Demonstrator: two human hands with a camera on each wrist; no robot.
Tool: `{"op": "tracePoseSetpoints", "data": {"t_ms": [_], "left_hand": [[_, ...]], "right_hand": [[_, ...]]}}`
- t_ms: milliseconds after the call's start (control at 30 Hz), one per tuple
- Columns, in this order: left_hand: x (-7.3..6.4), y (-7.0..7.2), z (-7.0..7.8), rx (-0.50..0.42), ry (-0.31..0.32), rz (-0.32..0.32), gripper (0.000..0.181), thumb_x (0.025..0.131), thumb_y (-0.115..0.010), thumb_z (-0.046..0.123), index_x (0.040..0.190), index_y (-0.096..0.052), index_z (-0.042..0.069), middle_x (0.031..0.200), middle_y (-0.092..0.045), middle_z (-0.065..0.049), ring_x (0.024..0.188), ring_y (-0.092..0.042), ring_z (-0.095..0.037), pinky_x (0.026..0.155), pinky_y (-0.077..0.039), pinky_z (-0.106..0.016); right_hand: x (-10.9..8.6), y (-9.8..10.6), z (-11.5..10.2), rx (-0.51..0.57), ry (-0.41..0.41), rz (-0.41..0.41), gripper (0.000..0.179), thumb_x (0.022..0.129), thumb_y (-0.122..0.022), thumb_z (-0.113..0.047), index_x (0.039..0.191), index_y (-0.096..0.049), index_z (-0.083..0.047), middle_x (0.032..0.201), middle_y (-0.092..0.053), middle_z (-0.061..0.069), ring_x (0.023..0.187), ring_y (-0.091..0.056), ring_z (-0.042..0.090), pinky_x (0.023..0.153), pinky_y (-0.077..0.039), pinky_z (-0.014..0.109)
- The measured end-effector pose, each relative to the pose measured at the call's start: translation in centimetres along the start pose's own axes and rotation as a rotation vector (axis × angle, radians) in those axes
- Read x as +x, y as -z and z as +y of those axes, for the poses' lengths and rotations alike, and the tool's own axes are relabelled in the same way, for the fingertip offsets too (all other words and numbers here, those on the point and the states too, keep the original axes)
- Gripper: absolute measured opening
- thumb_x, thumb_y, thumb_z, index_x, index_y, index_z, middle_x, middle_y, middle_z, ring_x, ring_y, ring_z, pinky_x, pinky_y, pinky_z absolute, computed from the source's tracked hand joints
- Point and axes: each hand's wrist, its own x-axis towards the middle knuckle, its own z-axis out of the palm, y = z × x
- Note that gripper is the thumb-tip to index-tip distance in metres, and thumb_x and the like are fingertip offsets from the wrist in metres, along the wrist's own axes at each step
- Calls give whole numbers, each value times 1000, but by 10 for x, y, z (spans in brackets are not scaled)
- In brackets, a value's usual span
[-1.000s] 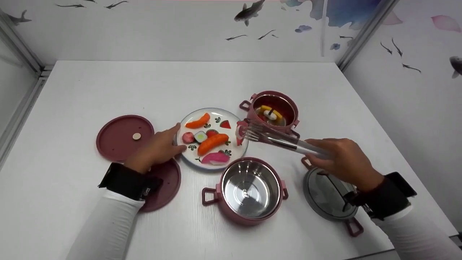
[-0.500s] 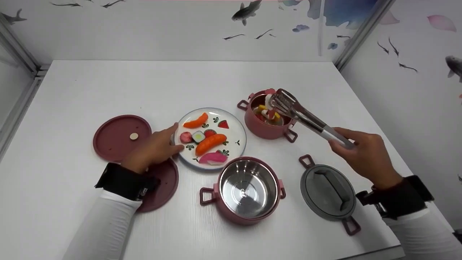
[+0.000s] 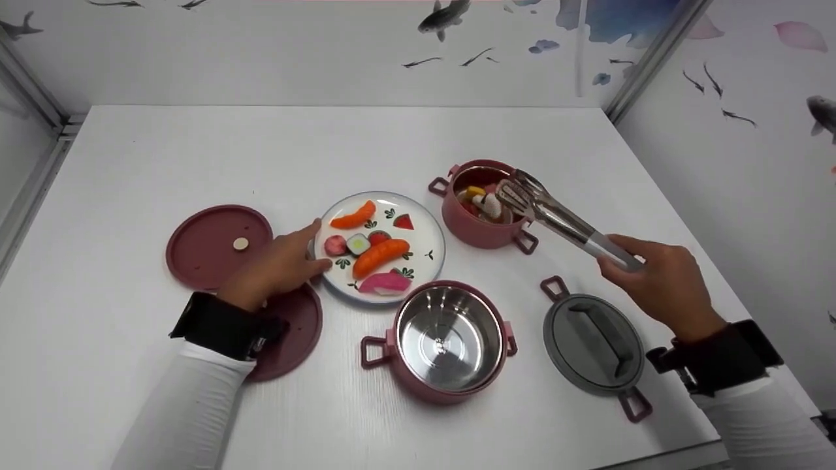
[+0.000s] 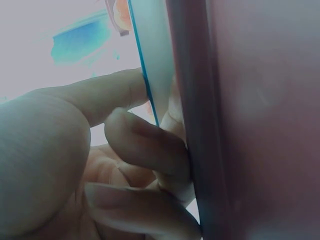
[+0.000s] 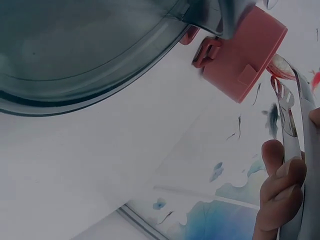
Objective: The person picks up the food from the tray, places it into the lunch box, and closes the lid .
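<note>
My right hand (image 3: 659,277) holds a pair of metal tongs (image 3: 567,225) by the light-grey handle. Its two slotted heads stand apart over the rim of a small red pot (image 3: 477,225). In that pot are yellow, red and white toy food pieces; a white one (image 3: 488,206) lies beside the tongs' tips. A white-and-red piece (image 5: 281,68) also shows near the tips in the right wrist view. My left hand (image 3: 284,264) rests at the left rim of a white patterned plate (image 3: 424,261), thumb and index finger touching the edge. Toy sushi, including an orange piece (image 3: 381,256), lies on it.
An empty red pot (image 3: 450,391) with a steel inside stands in front of the plate. A grey lid (image 3: 591,343) with a bar grip lies at right. Two dark red lids (image 3: 215,251) lie at left, one partly under my left forearm. Walls stand behind and at right.
The tongs have carried a white-and-pink food piece from the plate's right edge to the small pot, and their tips have spread. The left hand has stayed at the plate.
</note>
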Motion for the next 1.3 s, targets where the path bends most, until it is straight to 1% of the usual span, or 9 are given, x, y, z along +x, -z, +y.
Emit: {"op": "tracePoseSetpoints", "data": {"t_ms": [167, 367, 467, 567, 667, 767, 967, 1167, 1300], "left_hand": [[-2, 3, 0, 42, 27, -14, 81, 99, -60, 30, 162, -12, 11, 156, -39, -20, 127, -50, -34, 108, -41, -50], [-3, 5, -2, 64, 10, -12, 81, 99, -59, 30, 161, -12, 7, 148, -49, -22, 122, -52, -32, 109, -39, -49], [-2, 4, -2, 77, 9, -6, 81, 99, -58, 31, 161, -12, 7, 122, -63, -18, 115, -54, -30, 105, -40, -46], [-2, 4, -2, 77, 22, -12, 82, 99, -59, 31, 161, -12, 7, 98, -66, -13, 105, -58, -29, 100, -41, -43], [-1, 5, 0, 73, 32, -21, 81, 99, -58, 32, 161, -11, 8, 102, -67, -16, 106, -59, -30, 101, -41, -44], [0, 5, 1, 81, 33, -20, 82, 99, -58, 32, 161, -11, 8, 124, -63, -20, 115, -56, -30, 104, -40, -44], [2, 5, 2, 51, 27, -22, 82, 99, -60, 29, 162, -10, 9, 121, -62, -21, 108, -59, -30, 99, -43, -43], [0, 5, 0, 64, 30, -12, 81, 99, -59, 30, 161, -11, 8, 157, -38, -18, 126, -48, -31, 115, -35, -49], [0, 3, 1, 62, 34, -18, 82, 99, -59, 30, 161, -10, 8, 143, -52, -20, 121, -51, -31, 109, -39, -45]], "right_hand": [[3, -3, -7, 10, 2, 4, 32, 80, -76, -9, 112, -77, -4, 89, -76, 19, 64, -65, 25, 57, -37, 9], [3, -8, -22, 57, 41, -23, 34, 80, -76, -8, 114, -76, -5, 93, -76, 16, 66, -63, 19, 61, -38, 8], [3, -12, -30, 64, 71, -50, 35, 81, -76, -8, 116, -75, -4, 97, -76, 15, 68, -62, 18, 62, -38, 8], [3, -18, -38, 54, 102, -92, 37, 81, -80, -12, 117, -74, -4, 101, -77, 14, 73, -66, 17, 65, -44, 14], [4, -25, -45, 41, 129, -140, 42, 80, -84, -20, 118, -73, -4, 102, -77, 13, 78, -69, 18, 67, -53, 29], [5, -30, -52, 29, 131, -201, 48, 80, -85, -28, 119, -73, -4, 102, -77, 14, 82, -72, 22, 70, -57, 43], [13, -36, -63, 18, 166, -264, 50, 79, -85, -33, 119, -74, -5, 104, -77, 13, 85, -73, 24, 71, -58, 43], [24, -50, -75, -7, 270, -293, 52, 78, -84, -37, 120, -74, -9, 99, -78, 10, 76, -72, 20, 65, -58, 38], [31, -56, -79, -39, 293, -319, 54, 80, -82, -42, 123, -73, -11, 101, -77, 11, 74, -72, 21, 62, -57, 38]]}}
